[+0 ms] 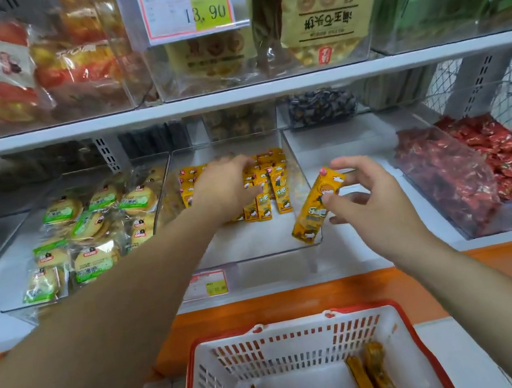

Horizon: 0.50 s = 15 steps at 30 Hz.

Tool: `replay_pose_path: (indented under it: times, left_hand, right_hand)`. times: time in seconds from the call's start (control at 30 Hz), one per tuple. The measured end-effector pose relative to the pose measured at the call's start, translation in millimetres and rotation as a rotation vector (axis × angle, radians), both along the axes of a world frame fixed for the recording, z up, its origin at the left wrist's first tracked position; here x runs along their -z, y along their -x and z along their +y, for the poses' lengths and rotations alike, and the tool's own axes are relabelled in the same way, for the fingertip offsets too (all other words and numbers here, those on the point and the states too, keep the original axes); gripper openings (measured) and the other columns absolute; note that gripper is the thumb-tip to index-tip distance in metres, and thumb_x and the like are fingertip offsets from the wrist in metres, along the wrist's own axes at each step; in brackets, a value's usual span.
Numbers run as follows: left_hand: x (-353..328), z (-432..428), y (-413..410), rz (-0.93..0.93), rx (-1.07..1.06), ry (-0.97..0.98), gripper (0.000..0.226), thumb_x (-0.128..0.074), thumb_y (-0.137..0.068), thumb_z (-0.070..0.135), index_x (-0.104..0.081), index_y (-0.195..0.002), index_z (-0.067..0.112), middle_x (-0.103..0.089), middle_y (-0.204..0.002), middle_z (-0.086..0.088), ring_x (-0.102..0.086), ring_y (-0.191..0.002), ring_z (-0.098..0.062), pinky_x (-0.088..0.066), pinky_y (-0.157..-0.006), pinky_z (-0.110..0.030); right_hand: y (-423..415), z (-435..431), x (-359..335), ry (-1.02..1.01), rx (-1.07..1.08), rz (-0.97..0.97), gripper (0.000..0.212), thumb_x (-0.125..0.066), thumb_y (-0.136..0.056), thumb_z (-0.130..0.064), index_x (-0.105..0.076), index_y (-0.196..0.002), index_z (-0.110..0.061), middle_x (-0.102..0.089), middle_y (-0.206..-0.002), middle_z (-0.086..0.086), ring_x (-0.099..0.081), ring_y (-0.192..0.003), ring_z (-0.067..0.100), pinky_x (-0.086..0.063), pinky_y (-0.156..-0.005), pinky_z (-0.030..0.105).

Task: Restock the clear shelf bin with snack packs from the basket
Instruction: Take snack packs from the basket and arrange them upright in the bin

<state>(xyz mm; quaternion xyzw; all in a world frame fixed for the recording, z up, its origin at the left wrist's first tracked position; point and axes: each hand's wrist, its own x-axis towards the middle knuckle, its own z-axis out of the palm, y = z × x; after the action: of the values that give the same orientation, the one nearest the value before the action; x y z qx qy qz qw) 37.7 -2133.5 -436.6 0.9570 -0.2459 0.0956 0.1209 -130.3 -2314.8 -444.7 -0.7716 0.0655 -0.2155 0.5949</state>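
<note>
— Basket (298, 328) at six o'clock. Right hand (376, 200) pinches a snack pack (318, 208), five o'clock in the clear bin (254, 238).
— Left hand (228, 191) lies on the standing row (278, 187), grip unclear; slot it upright alongside.

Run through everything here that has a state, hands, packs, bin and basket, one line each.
Bin: partly filled, front floor bare.
Bin packs: bunched toward the back.
Left hand: on the bin packs; grip unclear.
Right hand: pinching the held pack.
Held pack: tilted, at the bin's front right corner.
Basket: a few basket packs left inside.
</note>
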Motion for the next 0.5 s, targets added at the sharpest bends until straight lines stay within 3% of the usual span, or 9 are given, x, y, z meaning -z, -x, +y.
replay_pose_path:
  times: [0.07, 0.17, 0.3, 0.43, 0.5]
  left_hand:
    - [16, -10, -21, -0.014, -0.015, -0.053, 0.069, -0.075, -0.085, 0.055, -0.050, -0.145, 0.032, -0.060, -0.137, -0.007, -0.054, -0.125, -0.030, -0.049, -0.100, -0.043]
    - [35, -15, -38, -0.009, 0.010, -0.054, 0.070, -0.076, -0.078, 0.063, -0.053, -0.138, 0.039, -0.056, -0.137, -0.005, -0.048, -0.128, -0.031, -0.045, -0.099, -0.044]
    - [52, -9, -49, -0.054, 0.062, -0.008, 0.058, -0.079, -0.079, 0.056, -0.060, -0.131, 0.037, -0.055, -0.139, -0.002, -0.044, -0.131, -0.032, -0.042, -0.103, -0.044]
    - [60, -2, -55, -0.110, 0.022, 0.123, 0.040, -0.081, -0.081, 0.043, -0.068, -0.118, 0.035, -0.059, -0.135, 0.000, -0.046, -0.128, -0.029, -0.041, -0.100, -0.042]
    - [61, 1, -56, -0.099, 0.004, 0.151, 0.038, -0.081, -0.080, 0.041, -0.069, -0.116, 0.035, -0.059, -0.137, 0.000, -0.045, -0.131, -0.030, -0.038, -0.104, -0.043]
  right_hand:
    - [-11, -5, 3, 0.077, -0.034, -0.029, 0.031, -0.069, -0.091, -0.019, -0.062, -0.110, -0.043, -0.067, -0.102, -0.011, -0.070, -0.077, 0.016, -0.059, -0.079, 0.045]
    - [-29, -8, 3, 0.152, -0.091, -0.058, 0.032, -0.069, -0.092, -0.018, -0.063, -0.103, -0.047, -0.069, -0.095, -0.020, -0.068, -0.081, 0.008, -0.054, -0.074, 0.023]
    - [-61, -9, -3, 0.324, -0.131, -0.040, 0.034, -0.071, -0.089, -0.011, -0.063, -0.107, -0.039, -0.068, -0.094, -0.008, -0.062, -0.086, 0.013, -0.052, -0.081, 0.040]
    - [-103, 0, -16, 0.484, -0.226, 0.013, 0.033, -0.070, -0.087, -0.003, -0.064, -0.104, -0.030, -0.068, -0.093, -0.001, -0.066, -0.081, 0.025, -0.055, -0.082, 0.040]
    - [-126, 3, -21, 0.671, -0.243, 0.059, 0.034, -0.073, -0.085, -0.006, -0.065, -0.110, -0.028, -0.069, -0.096, -0.003, -0.067, -0.084, 0.019, -0.053, -0.084, 0.029]
